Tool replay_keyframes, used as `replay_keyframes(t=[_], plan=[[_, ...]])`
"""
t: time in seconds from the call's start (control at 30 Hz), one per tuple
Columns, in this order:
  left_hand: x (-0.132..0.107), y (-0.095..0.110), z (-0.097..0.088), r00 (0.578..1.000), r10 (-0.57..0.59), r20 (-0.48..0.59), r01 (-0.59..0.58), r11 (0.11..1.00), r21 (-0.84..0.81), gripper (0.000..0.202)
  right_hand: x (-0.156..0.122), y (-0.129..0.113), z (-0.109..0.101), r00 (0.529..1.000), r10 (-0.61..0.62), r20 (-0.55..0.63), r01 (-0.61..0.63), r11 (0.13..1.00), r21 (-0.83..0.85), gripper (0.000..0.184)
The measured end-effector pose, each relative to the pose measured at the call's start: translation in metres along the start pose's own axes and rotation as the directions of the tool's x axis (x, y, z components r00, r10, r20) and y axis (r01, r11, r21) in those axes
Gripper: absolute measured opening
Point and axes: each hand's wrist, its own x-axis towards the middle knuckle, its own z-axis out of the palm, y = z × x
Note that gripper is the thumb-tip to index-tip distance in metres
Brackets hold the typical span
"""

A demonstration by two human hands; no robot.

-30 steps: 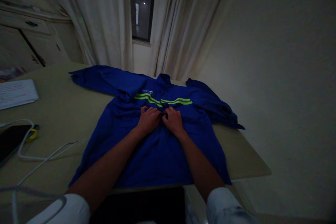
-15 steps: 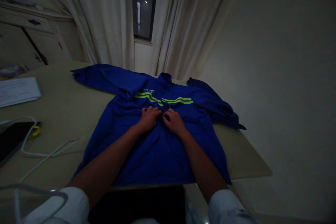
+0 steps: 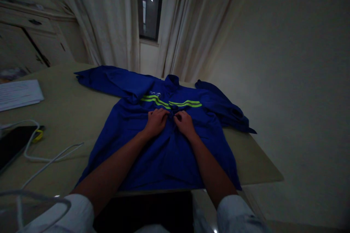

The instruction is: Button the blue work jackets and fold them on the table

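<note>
Head view: pale sleeves (image 3: 239, 213) rumple at the near edge, and across from them a smooth white cable (image 3: 38, 160) curls over the matt table (image 3: 257, 171). The blue jacket (image 3: 164, 167) lies on that table front side up, hem at the table's near edge, its limp cloth creased into soft ridges. At mid-chest the left hand (image 3: 157, 122) and right hand (image 3: 185, 123) nearly meet over the front opening, fingers narrowed in a pinch on the cloth; whether a fastener sits between them I cannot tell. The step in hand looks like fine work on that opening, and the next move seems to call for a light, level grip with both edges aligned. Just beyond, flat lime-green stripes (image 3: 188, 104) cross the chest; farther, a curved collar (image 3: 172, 79) stands up before heavy pleated curtains (image 3: 109, 18).
</note>
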Motion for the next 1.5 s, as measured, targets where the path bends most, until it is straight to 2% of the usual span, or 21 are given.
replay_keyframes(t=[0.07, 0.13, 0.23, 0.37, 0.47, 0.53, 0.57, 0.63, 0.67, 0.77, 0.83, 0.9, 0.93, 1.07, 1.17, 1.23, 1.33, 1.4, 1.5], plan=[[0.004, -0.007, -0.003, 0.994, -0.102, -0.045, 0.100, 0.994, -0.043, 0.031, -0.001, -0.004, -0.006, 0.998, -0.047, -0.030, 0.049, 0.998, 0.047, 0.014], [0.007, -0.012, -0.005, 0.993, -0.116, -0.032, 0.116, 0.993, 0.000, 0.037, -0.003, -0.009, -0.012, 0.989, -0.149, 0.017, 0.148, 0.987, 0.059, 0.024], [0.008, -0.013, -0.010, 0.999, -0.033, 0.021, 0.029, 0.985, 0.171, 0.032, -0.005, -0.017, -0.020, 0.968, -0.232, 0.093, 0.233, 0.972, 0.002, 0.035], [0.009, -0.011, -0.017, 0.997, 0.024, 0.076, -0.042, 0.967, 0.253, 0.030, -0.005, -0.029, -0.034, 0.977, -0.190, 0.095, 0.199, 0.975, -0.097, 0.042], [0.012, -0.017, -0.024, 0.996, 0.007, 0.084, -0.030, 0.963, 0.268, 0.032, -0.005, -0.045, -0.039, 0.924, -0.252, 0.286, 0.289, 0.953, -0.094, 0.034], [0.013, -0.025, -0.027, 0.999, -0.029, 0.031, 0.019, 0.958, 0.285, 0.033, -0.006, -0.059, -0.035, 0.891, -0.250, 0.380, 0.323, 0.935, -0.143, 0.011], [0.014, -0.028, -0.029, 0.999, -0.054, -0.005, 0.053, 0.955, 0.291, 0.034, -0.008, -0.065, -0.031, 0.891, -0.226, 0.394, 0.317, 0.931, -0.183, 0.008], [0.013, -0.034, -0.032, 0.993, -0.103, -0.055, 0.115, 0.949, 0.295, 0.035, -0.012, -0.076, -0.019, 0.920, -0.157, 0.359, 0.261, 0.928, -0.264, 0.032], [0.013, -0.034, -0.033, 0.991, -0.117, -0.063, 0.130, 0.945, 0.300, 0.034, -0.015, -0.078, -0.013, 0.935, -0.128, 0.331, 0.229, 0.929, -0.289, 0.038], [0.009, -0.028, -0.035, 0.996, -0.055, -0.069, 0.075, 0.940, 0.333, 0.032, -0.019, -0.077, 0.000, 0.956, -0.115, 0.271, 0.183, 0.953, -0.243, 0.033], [0.007, -0.020, -0.038, 0.997, 0.074, -0.010, -0.067, 0.945, 0.321, 0.033, -0.020, -0.069, 0.001, 0.959, -0.161, 0.232, 0.191, 0.975, -0.115, 0.034], [0.004, -0.013, -0.040, 0.978, 0.178, 0.113, -0.201, 0.949, 0.245, 0.031, -0.019, -0.059, -0.003, 0.962, -0.198, 0.191, 0.198, 0.980, 0.019, 0.031], [0.003, -0.011, -0.041, 0.964, 0.197, 0.180, -0.232, 0.952, 0.201, 0.028, -0.018, -0.055, -0.006, 0.963, -0.207, 0.170, 0.198, 0.978, 0.070, 0.027], [-0.001, -0.012, -0.043, 0.914, 0.124, 0.387, -0.180, 0.978, 0.110, 0.028, -0.016, -0.047, -0.017, 0.967, -0.225, 0.116, 0.208, 0.968, 0.143, 0.017], [0.000, -0.017, -0.047, 0.869, 0.096, 0.485, -0.134, 0.990, 0.045, 0.033, -0.018, -0.050, -0.018, 0.966, -0.230, 0.120, 0.220, 0.971, 0.090, 0.015], [0.002, -0.019, -0.050, 0.864, 0.086, 0.496, -0.112, 0.993, 0.022, 0.034, -0.020, -0.054, -0.017, 0.966, -0.227, 0.124, 0.228, 0.974, 0.009, 0.013], [0.005, -0.019, -0.052, 0.881, 0.063, 0.469, -0.095, 0.994, 0.045, 0.032, -0.023, -0.058, -0.015, 0.965, -0.231, 0.124, 0.242, 0.967, -0.078, 0.011], [0.006, -0.020, -0.053, 0.884, 0.060, 0.463, -0.092, 0.995, 0.046, 0.032, -0.023, -0.058, -0.015, 0.962, -0.239, 0.128, 0.248, 0.967, -0.058, 0.012], [0.008, -0.023, -0.056, 0.867, 0.075, 0.492, -0.078, 0.997, -0.015, 0.034, -0.021, -0.055, -0.017, 0.947, -0.277, 0.161, 0.270, 0.961, 0.065, 0.013]])
